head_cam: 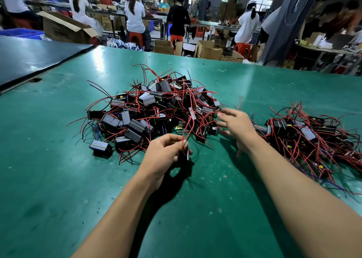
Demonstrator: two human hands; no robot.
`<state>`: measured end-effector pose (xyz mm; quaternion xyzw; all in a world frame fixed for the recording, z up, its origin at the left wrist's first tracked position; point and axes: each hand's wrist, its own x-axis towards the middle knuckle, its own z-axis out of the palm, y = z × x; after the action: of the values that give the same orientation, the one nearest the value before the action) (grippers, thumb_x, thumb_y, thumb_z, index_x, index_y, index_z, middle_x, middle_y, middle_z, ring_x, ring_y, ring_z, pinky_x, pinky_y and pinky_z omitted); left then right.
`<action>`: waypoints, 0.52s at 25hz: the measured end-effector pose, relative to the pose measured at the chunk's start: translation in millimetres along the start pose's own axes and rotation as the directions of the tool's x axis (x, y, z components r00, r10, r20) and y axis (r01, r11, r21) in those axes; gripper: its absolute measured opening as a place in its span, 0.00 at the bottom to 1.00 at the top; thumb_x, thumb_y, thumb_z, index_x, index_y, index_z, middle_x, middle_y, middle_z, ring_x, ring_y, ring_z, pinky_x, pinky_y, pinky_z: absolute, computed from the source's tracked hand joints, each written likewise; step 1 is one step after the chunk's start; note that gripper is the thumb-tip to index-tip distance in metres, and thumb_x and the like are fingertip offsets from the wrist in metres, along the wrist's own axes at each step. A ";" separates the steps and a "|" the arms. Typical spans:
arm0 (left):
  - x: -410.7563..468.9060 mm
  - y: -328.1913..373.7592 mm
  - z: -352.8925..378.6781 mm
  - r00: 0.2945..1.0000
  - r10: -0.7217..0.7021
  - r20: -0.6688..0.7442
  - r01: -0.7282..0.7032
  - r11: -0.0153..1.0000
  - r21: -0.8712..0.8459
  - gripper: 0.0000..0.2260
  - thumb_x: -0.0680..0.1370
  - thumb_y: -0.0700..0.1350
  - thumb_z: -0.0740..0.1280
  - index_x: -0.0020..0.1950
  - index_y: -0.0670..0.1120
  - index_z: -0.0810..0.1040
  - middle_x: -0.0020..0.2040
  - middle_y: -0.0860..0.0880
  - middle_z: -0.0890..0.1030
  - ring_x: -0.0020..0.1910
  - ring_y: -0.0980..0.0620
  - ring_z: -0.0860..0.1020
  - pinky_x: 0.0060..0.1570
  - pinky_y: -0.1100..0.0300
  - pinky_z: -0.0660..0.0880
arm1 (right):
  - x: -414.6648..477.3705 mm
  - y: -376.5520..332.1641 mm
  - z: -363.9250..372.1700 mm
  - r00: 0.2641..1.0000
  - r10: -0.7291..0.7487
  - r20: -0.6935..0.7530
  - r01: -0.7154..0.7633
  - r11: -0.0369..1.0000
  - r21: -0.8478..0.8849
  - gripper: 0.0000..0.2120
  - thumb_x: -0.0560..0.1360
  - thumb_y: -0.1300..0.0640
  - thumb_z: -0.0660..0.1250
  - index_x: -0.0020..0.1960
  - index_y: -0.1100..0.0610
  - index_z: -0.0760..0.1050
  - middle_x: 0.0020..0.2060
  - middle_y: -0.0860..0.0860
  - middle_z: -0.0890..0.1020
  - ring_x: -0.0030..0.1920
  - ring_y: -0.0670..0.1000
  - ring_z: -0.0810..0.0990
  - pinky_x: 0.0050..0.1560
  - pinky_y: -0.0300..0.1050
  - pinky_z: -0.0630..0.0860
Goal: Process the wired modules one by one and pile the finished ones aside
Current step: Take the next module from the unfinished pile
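A big heap of black box modules with red and black wires (154,109) lies in the middle of the green table (58,159). A second pile of wired modules (307,138) lies to the right. My left hand (164,156) grips one black module (185,155) upright just in front of the big heap, its red wires rising toward the heap. My right hand (238,126) hovers between the two piles at the heap's right edge, fingers spread and relaxed, holding nothing.
One loose module (100,147) stands at the heap's near left. A dark table (29,58) adjoins at the far left. Beyond the far edge stand cardboard boxes (207,51), red stools and several seated workers at other benches.
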<state>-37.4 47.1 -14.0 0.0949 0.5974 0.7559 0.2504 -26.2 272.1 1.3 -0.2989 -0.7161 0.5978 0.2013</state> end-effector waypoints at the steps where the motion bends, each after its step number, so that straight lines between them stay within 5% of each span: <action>1: 0.8 0.0 0.2 1.000 0.006 -0.030 -0.006 1.000 -0.014 0.01 0.78 0.35 0.67 0.47 0.39 0.78 0.36 0.42 0.82 0.41 0.44 0.82 0.40 0.53 0.80 | -5.0 6.3 -1.4 0.995 -0.045 -0.088 0.040 0.997 -0.060 0.16 0.77 0.62 0.70 0.65 0.60 0.77 0.49 0.52 0.83 0.49 0.52 0.81 0.50 0.49 0.78; 4: 3.2 -0.8 -0.4 0.994 -0.013 -0.108 0.006 0.998 -0.061 0.04 0.80 0.36 0.65 0.45 0.41 0.76 0.35 0.44 0.81 0.39 0.46 0.84 0.44 0.50 0.82 | -34.7 25.0 0.2 0.859 -0.401 -0.318 0.262 0.878 -0.399 0.10 0.73 0.61 0.72 0.52 0.51 0.78 0.49 0.49 0.79 0.44 0.49 0.79 0.53 0.40 0.73; 6: 3.9 -1.8 -0.8 0.990 -0.035 -0.137 0.025 0.997 -0.071 0.04 0.80 0.36 0.65 0.45 0.41 0.76 0.38 0.41 0.81 0.39 0.44 0.85 0.47 0.46 0.82 | -51.8 28.5 8.0 0.840 -0.476 -0.260 0.314 0.818 -0.482 0.09 0.72 0.59 0.73 0.45 0.48 0.75 0.43 0.45 0.79 0.40 0.47 0.79 0.46 0.35 0.72; 9: 3.1 -2.2 -3.0 0.988 -0.050 -0.145 0.041 0.997 -0.065 0.03 0.80 0.36 0.66 0.47 0.40 0.75 0.39 0.39 0.81 0.42 0.41 0.85 0.48 0.42 0.82 | -51.0 26.1 22.6 0.975 -0.210 -0.068 0.123 0.776 -0.619 0.08 0.72 0.49 0.73 0.51 0.49 0.82 0.47 0.50 0.85 0.49 0.54 0.82 0.50 0.44 0.76; 13: -0.6 -1.7 -2.4 0.995 -0.039 -0.091 0.036 0.999 -0.036 0.01 0.79 0.36 0.67 0.48 0.39 0.75 0.40 0.39 0.80 0.41 0.44 0.85 0.39 0.52 0.82 | -38.7 13.4 39.9 0.998 -0.066 0.022 0.064 0.751 -0.657 0.23 0.71 0.38 0.73 0.61 0.49 0.81 0.55 0.51 0.84 0.58 0.56 0.81 0.59 0.49 0.77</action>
<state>-37.5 45.0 -16.2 0.0448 0.5968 0.7648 0.2386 -20.8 218.2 -17.3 -0.3262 -0.8901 0.3005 0.1053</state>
